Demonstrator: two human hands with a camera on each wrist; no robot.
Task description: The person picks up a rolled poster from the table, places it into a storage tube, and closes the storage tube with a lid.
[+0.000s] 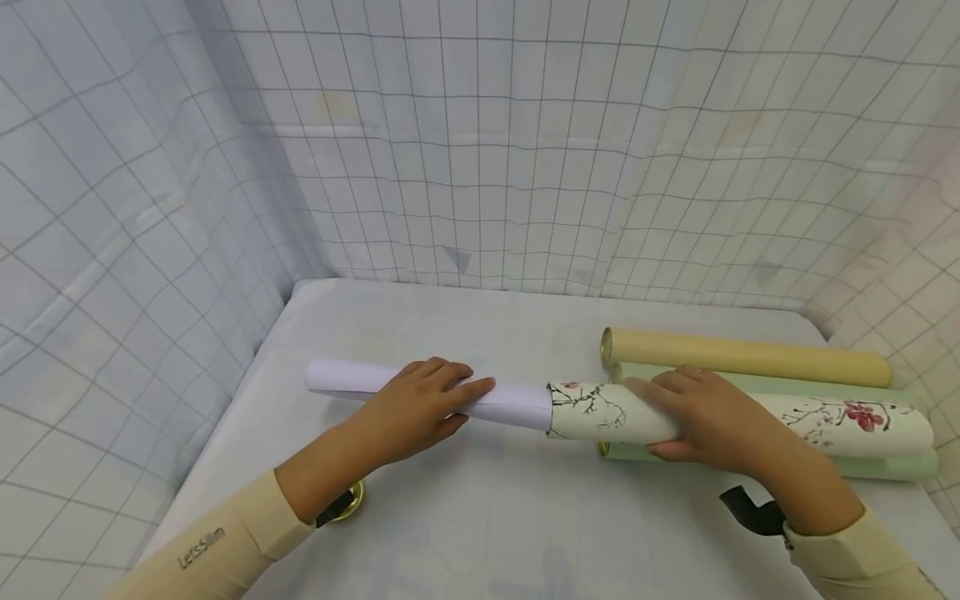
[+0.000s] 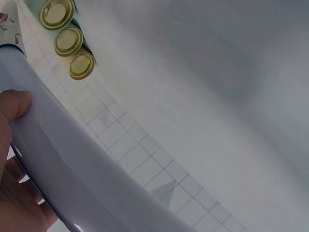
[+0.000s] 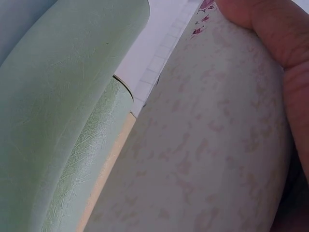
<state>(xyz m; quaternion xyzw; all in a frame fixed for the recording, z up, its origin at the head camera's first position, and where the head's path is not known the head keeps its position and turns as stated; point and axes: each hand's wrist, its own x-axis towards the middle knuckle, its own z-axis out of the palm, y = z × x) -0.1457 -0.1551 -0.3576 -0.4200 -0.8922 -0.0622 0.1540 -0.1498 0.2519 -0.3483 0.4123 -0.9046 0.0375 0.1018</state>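
Note:
My left hand grips a rolled sheet of white paper near its middle, thumb on top and fingers around the far side. The roll's right end sits inside the mouth of a cardboard tube printed with plum blossoms. Around that tube curls my right hand, holding it level above the table. In the left wrist view the thumb presses on the paper roll. Pinkish mottling covers the tube in the right wrist view, with the right hand along its edge.
Behind and beneath the printed tube lie two pale green tubes and a yellow tube, their gold end caps facing left. A round gold lid lies on the white table by my left wrist. Grid-patterned cloth walls the back and sides.

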